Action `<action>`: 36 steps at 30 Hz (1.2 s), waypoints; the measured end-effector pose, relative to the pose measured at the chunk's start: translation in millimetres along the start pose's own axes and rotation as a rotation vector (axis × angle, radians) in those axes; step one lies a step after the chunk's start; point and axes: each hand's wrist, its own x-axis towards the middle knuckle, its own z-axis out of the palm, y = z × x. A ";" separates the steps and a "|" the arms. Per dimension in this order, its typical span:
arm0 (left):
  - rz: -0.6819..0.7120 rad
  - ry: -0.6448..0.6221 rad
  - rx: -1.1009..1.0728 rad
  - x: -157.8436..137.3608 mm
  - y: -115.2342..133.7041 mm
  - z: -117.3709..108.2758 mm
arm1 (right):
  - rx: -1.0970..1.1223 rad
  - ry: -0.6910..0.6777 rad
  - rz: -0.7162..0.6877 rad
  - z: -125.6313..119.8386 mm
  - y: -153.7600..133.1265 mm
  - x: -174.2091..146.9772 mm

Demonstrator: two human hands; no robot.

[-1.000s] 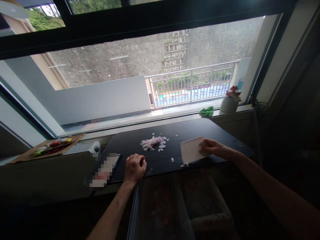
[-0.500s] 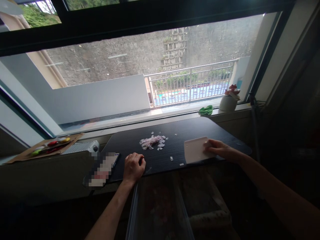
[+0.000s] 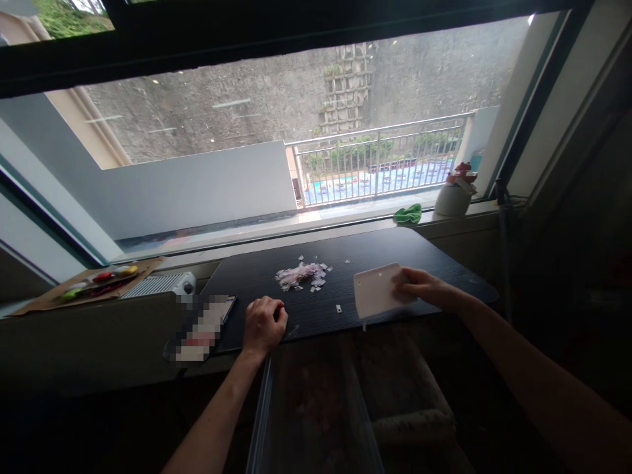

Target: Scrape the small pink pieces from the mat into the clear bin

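My right hand (image 3: 412, 284) grips a white plastic scraper (image 3: 375, 293) by its right end, tilted over the front part of the black table (image 3: 276, 263). A small white chip (image 3: 364, 326) shows at the table's front edge, just under the scraper's lower left corner. Another chip, with a dark dot (image 3: 338, 308), lies to the left of the scraper. Farther back is a loose pile of small pale pinkish pieces (image 3: 302, 275). My left hand (image 3: 265, 324) rests at the front edge in a loose fist, nothing visible in its curled fingers.
A phone (image 3: 202, 329) with a blurred screen lies at the table's left end. Below the front edge stands a clear-walled bin (image 3: 261, 415). On the sill are a green cloth (image 3: 408, 213) and a spray bottle (image 3: 453, 195); brown paper with colourful items (image 3: 93, 283) lies left.
My right hand has brought the scraper slightly left. The chip near the front edge has shifted to the very edge under it. My left hand stays put.
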 end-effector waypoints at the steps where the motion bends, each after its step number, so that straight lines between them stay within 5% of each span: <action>1: -0.001 0.002 0.000 0.1 0.2 0.0 | 0.005 0.014 -0.029 3.1 -1.5 3.4; 8: -0.002 -0.006 0.006 -0.2 -0.3 0.0 | -0.016 0.046 -0.126 39.0 -0.3 31.7; 16: -0.027 -0.025 -0.001 0.9 2.2 -1.7 | -0.015 -0.005 -0.043 12.0 -0.3 13.4; 23: -0.026 -0.037 0.009 1.0 2.3 -3.4 | 0.007 -0.076 -0.050 36.7 -2.8 15.8; 30: -0.006 -0.024 0.027 0.2 0.9 -1.4 | 0.020 -0.070 -0.004 13.5 0.5 5.3; 36: 0.009 -0.011 0.031 -0.1 -0.5 -1.2 | 0.003 -0.046 -0.029 18.9 -1.7 2.0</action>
